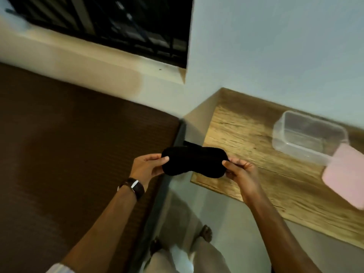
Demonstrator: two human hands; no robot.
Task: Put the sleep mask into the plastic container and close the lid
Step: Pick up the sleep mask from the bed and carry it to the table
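Observation:
A black sleep mask (194,161) is stretched flat in the air between my two hands, over the gap between the bed and the wooden table. My left hand (146,167) pinches its left end and my right hand (241,170) pinches its right end. The clear plastic container (309,137) stands open and empty on the table at the far right. Its pink lid (345,175) lies flat on the table just in front of the container, touching its near corner.
The wooden table (254,138) sits in the wall corner on the right. A brown bed surface (69,144) fills the left, with a dark frame edge (171,174). A barred window (122,26) is above. My legs and feet show below.

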